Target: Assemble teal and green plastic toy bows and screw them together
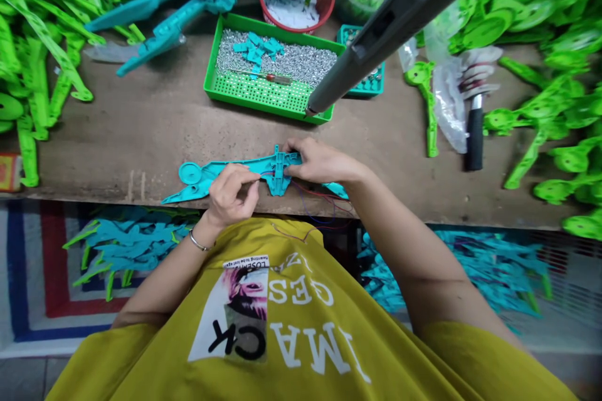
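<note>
A long teal plastic part (pixel 226 167), with a round disc at its left end and a cross-shaped bracket (pixel 278 178), lies near the table's front edge. My left hand (pixel 234 193) is closed in a pinch on thin wires (pixel 267 173) just left of the bracket. From the right, my right hand (pixel 320 161) grips the teal part by the bracket, fingers behind and thumb in front. Red and blue wires (pixel 313 191) trail from under that hand over the table edge. Beneath my right wrist shows another teal piece (pixel 336 189); whether it joins the first is hidden.
Ahead stands a green tray (pixel 268 103) of screws with a screwdriver (pixel 277 79). A grey powered screwdriver (pixel 376 31) hangs over it. Lime-green parts (pixel 531 100) heap at both sides, beside a black-handled tool (pixel 475 138). Behind are a red basket (pixel 329 3) and teal parts (pixel 188 31).
</note>
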A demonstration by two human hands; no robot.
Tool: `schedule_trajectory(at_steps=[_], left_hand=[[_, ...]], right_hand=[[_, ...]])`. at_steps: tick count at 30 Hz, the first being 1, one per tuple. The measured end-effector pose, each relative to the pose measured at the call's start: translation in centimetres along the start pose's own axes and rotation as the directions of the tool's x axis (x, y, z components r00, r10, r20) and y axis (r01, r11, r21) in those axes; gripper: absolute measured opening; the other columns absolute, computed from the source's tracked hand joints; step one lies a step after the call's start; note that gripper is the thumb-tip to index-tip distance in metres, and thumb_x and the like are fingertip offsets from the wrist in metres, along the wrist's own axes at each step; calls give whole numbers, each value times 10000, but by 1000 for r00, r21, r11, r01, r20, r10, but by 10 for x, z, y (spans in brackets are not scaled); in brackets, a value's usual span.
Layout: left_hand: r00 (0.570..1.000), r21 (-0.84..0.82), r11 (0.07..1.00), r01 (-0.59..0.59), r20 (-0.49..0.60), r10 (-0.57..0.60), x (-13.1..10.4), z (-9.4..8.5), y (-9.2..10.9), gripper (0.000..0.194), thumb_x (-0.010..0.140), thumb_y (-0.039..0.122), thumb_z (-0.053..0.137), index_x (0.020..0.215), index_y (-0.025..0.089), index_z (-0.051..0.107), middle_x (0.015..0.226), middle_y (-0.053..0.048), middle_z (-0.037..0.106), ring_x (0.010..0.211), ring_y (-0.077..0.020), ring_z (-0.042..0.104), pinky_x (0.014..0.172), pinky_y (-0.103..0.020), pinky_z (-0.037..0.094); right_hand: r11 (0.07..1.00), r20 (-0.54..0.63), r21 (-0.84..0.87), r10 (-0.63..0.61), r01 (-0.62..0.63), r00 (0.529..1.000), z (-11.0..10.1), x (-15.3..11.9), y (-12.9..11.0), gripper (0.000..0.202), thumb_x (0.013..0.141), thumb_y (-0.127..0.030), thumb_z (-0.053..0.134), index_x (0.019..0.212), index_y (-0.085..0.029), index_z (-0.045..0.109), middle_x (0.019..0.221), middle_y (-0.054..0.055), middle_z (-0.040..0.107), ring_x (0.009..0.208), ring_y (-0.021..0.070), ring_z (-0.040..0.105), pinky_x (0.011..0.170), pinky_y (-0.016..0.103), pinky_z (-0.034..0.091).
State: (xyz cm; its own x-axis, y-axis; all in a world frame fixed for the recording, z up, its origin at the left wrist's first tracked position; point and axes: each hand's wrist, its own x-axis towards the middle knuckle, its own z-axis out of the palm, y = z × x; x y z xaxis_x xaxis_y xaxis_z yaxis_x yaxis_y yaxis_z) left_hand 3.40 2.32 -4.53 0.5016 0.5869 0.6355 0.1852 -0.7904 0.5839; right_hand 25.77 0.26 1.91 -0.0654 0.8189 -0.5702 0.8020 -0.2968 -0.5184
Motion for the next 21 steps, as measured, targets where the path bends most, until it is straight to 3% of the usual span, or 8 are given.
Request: schedule_trajectory(at_steps=[9,13,18,21], left_hand=[[998,19,999,-33,58,32,-1,0,0,170,812,119,630,961,199,622,834,-38,682,795,-173,661,752,-321,586],[999,24,1000,-14,30,13,-2,1,0,162,834,100,619,966,194,628,844,-39,682,809,-165,662,762,-305,585],[1000,-14,1000,12,1,-12,-3,1,-1,185,841,88,632,995,191,638,867,-42,696,839,-169,675,790,-313,590],[1000,-39,999,22,-12,-22,-4,0,-1,164,871,111,615,1003,206,636,888,-34,703,847,-162,687,782,-310,596]], right_hand=[[999,-63,-26,30,-32,998,5,1,-3,280,735,-191,637,1014,-170,627,975,82,704,833,215,612,689,284,408],[999,-51,-36,-13,11,999,6,-1,-2,342,736,-195,641,1077,-171,626,1049,90,707,904,227,626,745,283,429],[996,-95,-72,47,-53,994,10,-1,-4,361,726,-214,653,1085,-168,641,955,96,718,844,245,638,701,302,426],[997,-85,-74,9,-15,996,11,0,-1,397,745,-205,636,1140,-163,641,1005,116,728,905,272,655,754,328,455]])
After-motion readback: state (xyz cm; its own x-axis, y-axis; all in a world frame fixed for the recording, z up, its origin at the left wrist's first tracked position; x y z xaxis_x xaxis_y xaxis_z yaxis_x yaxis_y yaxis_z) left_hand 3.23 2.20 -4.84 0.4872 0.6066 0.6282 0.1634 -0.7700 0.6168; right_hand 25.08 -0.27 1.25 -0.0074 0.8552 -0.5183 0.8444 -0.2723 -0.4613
